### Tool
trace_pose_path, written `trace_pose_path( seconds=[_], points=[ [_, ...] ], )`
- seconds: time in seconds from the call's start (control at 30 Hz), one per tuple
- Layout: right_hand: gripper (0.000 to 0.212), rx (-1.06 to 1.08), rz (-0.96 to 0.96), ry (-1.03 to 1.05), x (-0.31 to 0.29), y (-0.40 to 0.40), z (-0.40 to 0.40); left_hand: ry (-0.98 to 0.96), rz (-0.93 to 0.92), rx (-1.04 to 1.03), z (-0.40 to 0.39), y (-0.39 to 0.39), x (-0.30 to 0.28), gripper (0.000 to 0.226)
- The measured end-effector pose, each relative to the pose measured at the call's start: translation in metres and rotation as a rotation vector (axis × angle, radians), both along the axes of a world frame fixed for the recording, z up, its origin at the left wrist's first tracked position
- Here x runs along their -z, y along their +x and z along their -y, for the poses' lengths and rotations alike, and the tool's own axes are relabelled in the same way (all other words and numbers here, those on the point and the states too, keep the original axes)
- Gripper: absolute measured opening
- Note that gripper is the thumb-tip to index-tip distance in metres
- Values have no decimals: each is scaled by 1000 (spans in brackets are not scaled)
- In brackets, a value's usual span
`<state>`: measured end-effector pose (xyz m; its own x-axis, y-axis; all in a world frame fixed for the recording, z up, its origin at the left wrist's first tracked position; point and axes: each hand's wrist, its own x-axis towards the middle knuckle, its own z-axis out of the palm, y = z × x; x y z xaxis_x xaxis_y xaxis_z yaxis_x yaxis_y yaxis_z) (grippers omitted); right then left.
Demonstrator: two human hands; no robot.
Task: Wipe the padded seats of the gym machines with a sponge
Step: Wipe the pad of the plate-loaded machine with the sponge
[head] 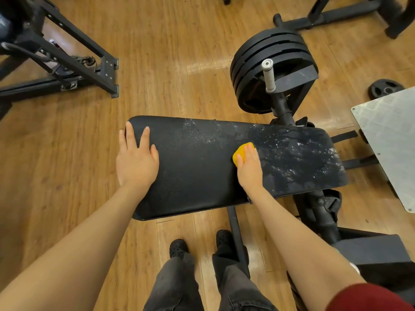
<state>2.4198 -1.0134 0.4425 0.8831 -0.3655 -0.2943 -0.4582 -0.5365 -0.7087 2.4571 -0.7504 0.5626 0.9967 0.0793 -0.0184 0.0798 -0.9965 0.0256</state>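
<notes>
1. Wiping step, advice: the padded seat (197, 167) was dull and clean-looking on its left half and flecked with white suds or residue on its right half, so the stroke likely wanted to run on rightward into the speckled zone in overlapping passes, with flat, even pressure and a last pass along the far edge where flecks also sat.
2. Left hand (137, 160): lay flat on the seat's left end, fingers straight and spread, holding nothing; it seemed to steady the pad and was best kept there.
3. Right hand (249, 167): its grip was closed over the yellow sponge (241, 151), fingers curled on top, pressing it down on the seat just right of centre, at the border of the flecked area.
4. Sponge: mostly covered by the hand, only its far and left edge showing; whether it was wet could not be told.
5. Room: wooden floor (170, 63); a stack of black weight plates (269, 70) on the machine beyond the seat, with a grey handle (268, 75) standing before it; a metal footplate (390, 140) at right; a dark machine frame (67, 57) at upper left; a loose small plate (385, 88) on the floor.
</notes>
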Motion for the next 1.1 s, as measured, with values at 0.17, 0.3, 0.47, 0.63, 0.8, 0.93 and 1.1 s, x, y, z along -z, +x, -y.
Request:
trace_pose_path(
  seconds=[0.17, 0.3, 0.47, 0.63, 0.8, 0.93, 1.1],
  points=[
    [56, -249, 90, -14, -29, -61, -50, -4, 2, -4, -1, 0, 1, 52],
    [57, -372, 118, 15, -36, -59, -63, 9, -3, -6, 0, 0, 1, 52],
    [55, -329, 95, 1, -29, 22, -47, 16, -15, -12, 0, 1, 0, 53],
    [55, -356, 118, -9, -40, 23, -59, 14, -18, -13, 1, 1, -1, 53],
    [57, -654, 298, -78, -50, -29, -90, 15, -5, -10, 0, 1, 0, 53],
    [56, -677, 283, -109, -46, 23, -87, -3, 0, -10, 1, 1, -1, 53],
    [52, -618, 249, -74, -50, 106, -91, 15, 2, -1, 1, 0, 0, 54]
  ],
)
